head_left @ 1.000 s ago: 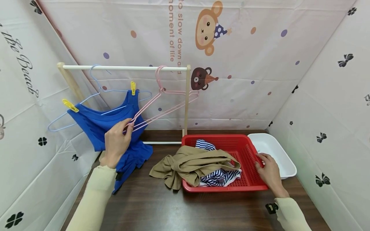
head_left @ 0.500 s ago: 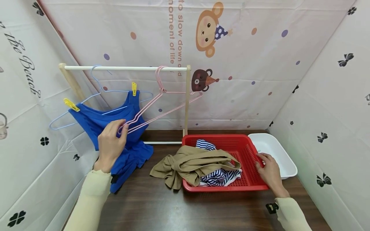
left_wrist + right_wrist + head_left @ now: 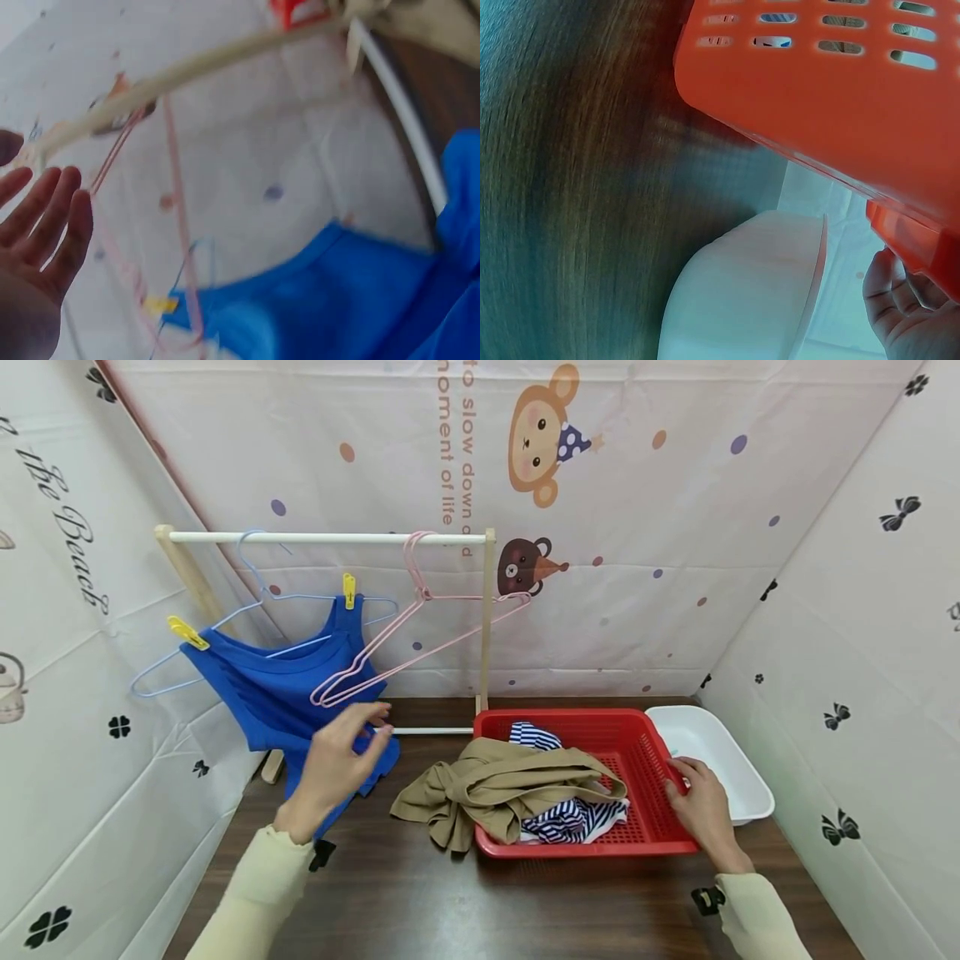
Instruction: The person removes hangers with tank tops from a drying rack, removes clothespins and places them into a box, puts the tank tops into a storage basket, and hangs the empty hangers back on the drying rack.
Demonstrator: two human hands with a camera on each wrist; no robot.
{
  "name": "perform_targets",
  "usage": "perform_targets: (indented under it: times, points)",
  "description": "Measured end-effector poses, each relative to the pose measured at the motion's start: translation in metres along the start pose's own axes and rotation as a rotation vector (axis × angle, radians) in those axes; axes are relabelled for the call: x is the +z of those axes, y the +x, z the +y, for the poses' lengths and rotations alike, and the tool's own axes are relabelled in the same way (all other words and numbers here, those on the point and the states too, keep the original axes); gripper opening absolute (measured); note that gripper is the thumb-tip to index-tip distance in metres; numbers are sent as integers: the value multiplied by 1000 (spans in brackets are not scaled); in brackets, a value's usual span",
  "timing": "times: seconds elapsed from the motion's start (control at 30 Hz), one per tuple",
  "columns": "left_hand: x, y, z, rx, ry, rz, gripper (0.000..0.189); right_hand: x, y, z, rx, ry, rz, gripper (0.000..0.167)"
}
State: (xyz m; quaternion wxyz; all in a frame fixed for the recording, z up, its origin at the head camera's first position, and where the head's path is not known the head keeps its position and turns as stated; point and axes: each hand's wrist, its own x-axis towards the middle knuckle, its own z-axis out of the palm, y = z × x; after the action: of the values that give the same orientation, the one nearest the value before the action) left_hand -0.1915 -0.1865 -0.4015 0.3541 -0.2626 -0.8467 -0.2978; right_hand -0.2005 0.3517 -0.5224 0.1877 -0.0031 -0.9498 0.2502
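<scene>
I am hovering my empty left hand (image 3: 341,764), thumb and fingers parted, just below the pink hangers (image 3: 423,595); to its right, the khaki garment (image 3: 498,781) is sprawling lengthwise over the red basket's (image 3: 585,850) left edge, its loose end nearer this hand. My right hand (image 3: 703,803) is gripping the basket's right edge.

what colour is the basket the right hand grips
Red; the basket shows best in the head view.

Back sheet (image 3: 630,635) carried sideways print in two lines: "to slow down", next word partly covered by white bar (image 3: 322,537), and "moment of life", cut at top. Left sheet (image 3: 67,668) read "the Beach", black script.
</scene>
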Motion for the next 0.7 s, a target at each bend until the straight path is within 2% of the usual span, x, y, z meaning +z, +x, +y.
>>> perform_targets:
  times: [0.1,0.23,0.47,0.63,0.7]
  points:
    - [20,-12,5,-17,-29,-136,35,0,1,0,-3,1,1,39]
    - [44,-28,9,-77,-25,-305,39,-1,1,0,-5,-2,-2,39]
    - [76,-50,8,-143,14,-514,51,0,0,2,-7,-11,5,39]
    - [89,-57,8,-201,52,-650,61,0,-1,2,-4,-11,6,39]
    - [92,-57,9,-212,63,-686,63,-1,0,2,-5,-10,8,39]
